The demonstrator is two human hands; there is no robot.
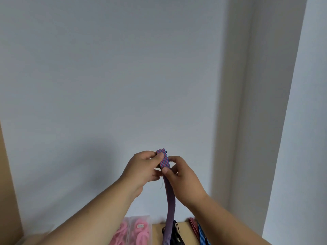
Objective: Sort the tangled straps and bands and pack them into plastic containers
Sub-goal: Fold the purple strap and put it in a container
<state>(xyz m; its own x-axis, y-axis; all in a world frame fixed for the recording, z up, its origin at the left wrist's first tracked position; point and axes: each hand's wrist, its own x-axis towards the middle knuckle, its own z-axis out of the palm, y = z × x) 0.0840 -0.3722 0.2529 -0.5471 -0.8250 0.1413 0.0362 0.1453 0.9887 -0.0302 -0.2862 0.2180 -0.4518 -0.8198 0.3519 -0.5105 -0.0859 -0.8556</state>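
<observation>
Both hands are raised in front of a plain wall, pinching the top end of a red-and-blue striped strap [170, 200]. My left hand [143, 167] grips the folded top of the strap with thumb and fingers. My right hand [180, 175] pinches the same strap just below, thumb pressed on its front. The strap hangs straight down to the wooden table [157, 232], where its lower end passes out of view. Two clear plastic containers [131, 230] holding pink bands stand at the bottom edge.
A tangle of black straps [176, 234] lies on the table behind the hanging strap. Red striped [193, 227] and blue striped [203, 236] straps lie to the right. A wall corner column [235, 103] rises at the right; a brown panel [7, 191] borders the left.
</observation>
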